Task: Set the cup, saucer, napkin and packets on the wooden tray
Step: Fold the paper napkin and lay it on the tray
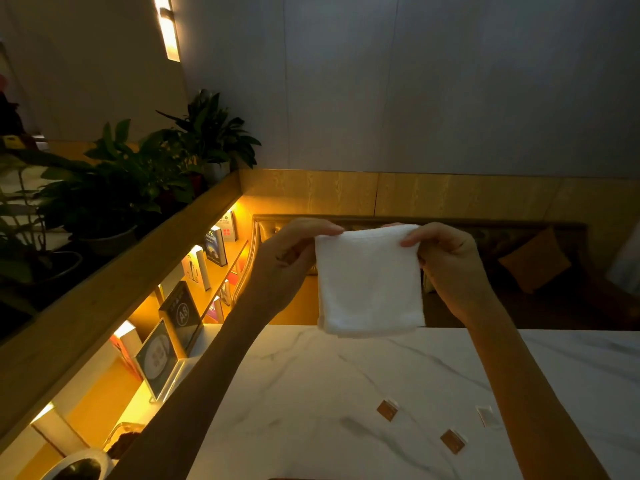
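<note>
Left hand [289,258] and right hand [446,261] raised above the marble table [311,393], fingers of each pinching a top corner of the folded white napkin [369,282] hanging between them, two brown packets [388,409] and one white packet [485,415] lying well apart on the table below.

Napkin [370,278] (white) between both hands

A white marble table [311,393] carries two brown packets [387,409] [453,441] and one white packet [486,415].

two bare forearms, no sleeves in view, left hand [289,258] and right hand [450,268] unadorned.
</note>
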Motion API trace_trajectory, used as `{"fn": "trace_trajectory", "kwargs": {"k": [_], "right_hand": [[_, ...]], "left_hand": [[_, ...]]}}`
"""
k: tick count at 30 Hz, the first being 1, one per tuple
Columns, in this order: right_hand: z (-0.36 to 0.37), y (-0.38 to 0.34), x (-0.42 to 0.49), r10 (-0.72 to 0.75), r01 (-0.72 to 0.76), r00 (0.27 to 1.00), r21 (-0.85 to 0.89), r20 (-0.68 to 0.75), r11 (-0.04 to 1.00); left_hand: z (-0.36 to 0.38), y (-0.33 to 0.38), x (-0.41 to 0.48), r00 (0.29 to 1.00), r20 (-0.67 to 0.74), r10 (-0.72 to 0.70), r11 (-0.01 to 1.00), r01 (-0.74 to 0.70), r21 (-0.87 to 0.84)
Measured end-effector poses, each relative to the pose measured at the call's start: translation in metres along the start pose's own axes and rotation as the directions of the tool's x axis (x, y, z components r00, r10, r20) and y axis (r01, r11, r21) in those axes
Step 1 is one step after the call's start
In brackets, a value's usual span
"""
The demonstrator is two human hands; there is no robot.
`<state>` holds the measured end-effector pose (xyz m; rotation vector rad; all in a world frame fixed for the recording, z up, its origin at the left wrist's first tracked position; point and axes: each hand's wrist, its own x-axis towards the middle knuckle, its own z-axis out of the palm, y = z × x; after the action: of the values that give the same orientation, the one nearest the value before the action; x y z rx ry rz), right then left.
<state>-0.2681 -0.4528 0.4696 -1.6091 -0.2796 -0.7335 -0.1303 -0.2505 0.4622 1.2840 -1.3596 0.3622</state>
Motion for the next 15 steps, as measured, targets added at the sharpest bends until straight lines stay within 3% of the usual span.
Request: {"fn": "trace_trajectory", "kwargs": {"k": [5, 11, 13, 15], "right_hand": [[-0.001, 0.0, 0.002, 0.028, -0.029, 0.999, -0.037, -0.04, 0.999], [0.002, 0.0, 0.004, 0.096, -0.098, 0.994, -0.053, -0.047, 0.994], [0.005, 0.0, 0.006, 0.134, -0.134, 0.99, -0.002, -0.049, 0.991], [0.009, 0.003, 0.008, 0.173, -0.168, 0.981, 0.059, -0.089, 0.984]], "left_hand": [[-0.007, -0.006, 0.002, 0.999, 0.052, -0.005, 0.999, 0.008, -0.049], [-0.007, -0.007, 0.001, 0.989, 0.039, -0.141, 0.983, 0.144, -0.114], [-0.006, -0.005, -0.001, 0.962, 0.019, -0.274, 0.937, 0.271, -0.219], [0.001, 0.002, -0.015, 0.872, 0.12, -0.474, 0.826, 0.488, -0.282]]}}
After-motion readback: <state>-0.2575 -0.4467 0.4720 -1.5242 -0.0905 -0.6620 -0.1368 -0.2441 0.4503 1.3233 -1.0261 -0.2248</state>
